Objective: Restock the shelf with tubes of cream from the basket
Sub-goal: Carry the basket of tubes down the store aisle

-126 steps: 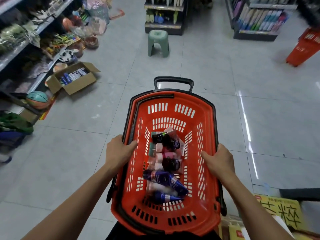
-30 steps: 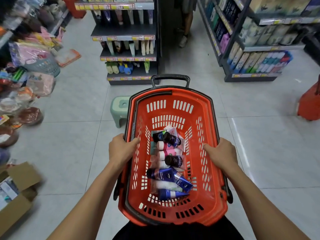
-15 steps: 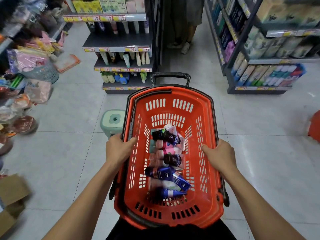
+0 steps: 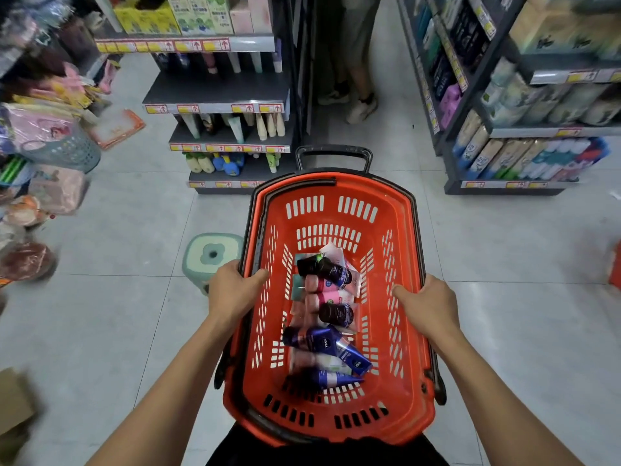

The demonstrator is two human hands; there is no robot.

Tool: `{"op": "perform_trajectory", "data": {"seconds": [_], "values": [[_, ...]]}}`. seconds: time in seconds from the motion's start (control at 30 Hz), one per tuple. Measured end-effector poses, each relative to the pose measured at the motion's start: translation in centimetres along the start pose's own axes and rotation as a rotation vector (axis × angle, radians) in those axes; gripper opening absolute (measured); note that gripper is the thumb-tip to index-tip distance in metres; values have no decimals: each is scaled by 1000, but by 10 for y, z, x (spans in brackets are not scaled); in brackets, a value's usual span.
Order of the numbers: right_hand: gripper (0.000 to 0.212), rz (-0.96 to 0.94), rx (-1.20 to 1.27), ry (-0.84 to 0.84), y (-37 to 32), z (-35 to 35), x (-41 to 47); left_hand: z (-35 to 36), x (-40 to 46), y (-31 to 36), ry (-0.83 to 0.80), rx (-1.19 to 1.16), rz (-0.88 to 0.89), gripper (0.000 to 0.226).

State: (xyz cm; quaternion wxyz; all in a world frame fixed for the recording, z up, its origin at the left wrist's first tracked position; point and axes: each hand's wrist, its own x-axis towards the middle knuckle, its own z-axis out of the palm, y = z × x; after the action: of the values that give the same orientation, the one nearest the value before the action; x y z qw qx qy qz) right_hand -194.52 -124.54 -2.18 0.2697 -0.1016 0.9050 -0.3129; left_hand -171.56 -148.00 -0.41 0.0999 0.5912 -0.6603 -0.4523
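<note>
both hands (image 4: 235, 290) (image 4: 430, 306) grip the red basket (image 4: 403, 230) of tubes (image 4: 327, 317).

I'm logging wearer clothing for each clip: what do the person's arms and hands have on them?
Nothing visible: the left hand and right hand are bare, without gloves, rings or watch, and both forearms show no sleeves. Only dark clothing shows at the frame's bottom.

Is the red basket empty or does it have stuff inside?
Not empty. Tubes of cream lie piled on the bottom of the basket.
</note>
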Motion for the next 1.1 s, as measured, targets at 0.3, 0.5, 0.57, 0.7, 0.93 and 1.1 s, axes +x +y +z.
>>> {"op": "perform_trajectory", "data": {"seconds": [0.3, 0.5, 0.57, 0.7, 0.93, 1.1], "values": [[40, 27, -34, 39, -109, 21, 91, -17, 141, 66, 1, 7, 20, 29], [42, 24, -74, 64, -164, 33, 141, -26, 213, 93, -72, -29, 16, 37], [43, 26, -79, 69, -177, 35, 158, -25, 233, 104, -88, -39, 13, 37], [41, 51, -79, 60, -196, 37, 194, -17, 270, 128, -101, -16, -3, 35], [32, 39, -52, 9, -223, 24, 285, 20, 329, 183, -48, 40, -35, 31], [27, -35, -65, -33, -251, -1, 370, 51, 362, 229, 14, -4, -84, 32]]}}
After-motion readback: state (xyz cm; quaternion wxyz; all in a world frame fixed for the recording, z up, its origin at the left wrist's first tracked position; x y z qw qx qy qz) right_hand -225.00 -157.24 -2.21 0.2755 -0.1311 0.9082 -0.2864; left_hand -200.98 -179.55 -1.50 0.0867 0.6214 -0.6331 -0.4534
